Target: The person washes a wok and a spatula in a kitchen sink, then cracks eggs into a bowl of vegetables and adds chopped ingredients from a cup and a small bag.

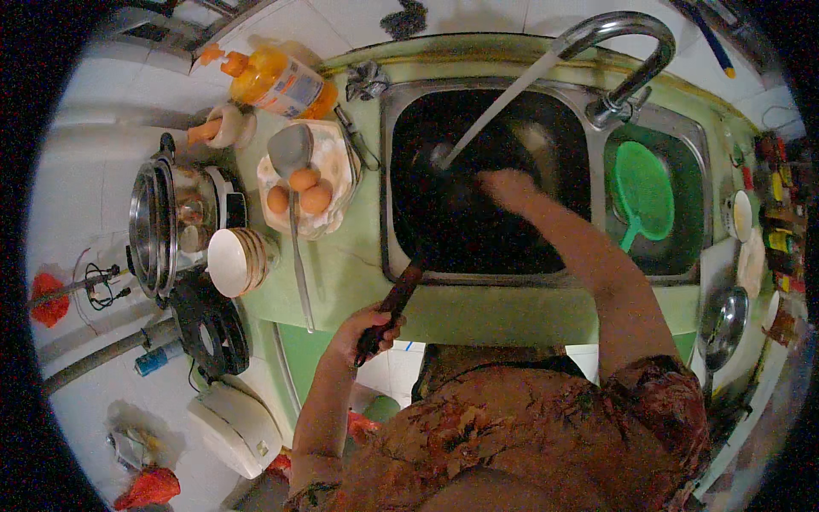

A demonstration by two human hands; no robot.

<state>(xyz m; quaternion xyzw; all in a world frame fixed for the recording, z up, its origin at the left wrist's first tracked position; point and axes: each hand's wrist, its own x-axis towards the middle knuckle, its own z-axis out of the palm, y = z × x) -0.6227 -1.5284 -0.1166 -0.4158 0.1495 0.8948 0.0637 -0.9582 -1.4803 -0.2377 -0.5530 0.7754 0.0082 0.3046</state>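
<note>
My left hand (371, 333) is closed around the dark handle (402, 288) of a black pan (461, 230), which lies in the larger steel sink basin. Over the dark inside of the pan is my right hand (508, 191), fingers bent downward; whether it holds anything cannot be told. From the curved chrome faucet (630, 32) a stream of water (499, 105) falls into the pan, left of my right hand. The pan's outline is hard to make out in the dark basin.
A green plastic strainer (646, 192) lies in the smaller basin. Left of the sink, stacked plates (333, 137) bear several eggs (316, 196) and a spatula (290, 150). Beyond them stand an orange soap bottle (281, 80), stacked bowls (237, 262) and a steel cooker (192, 185).
</note>
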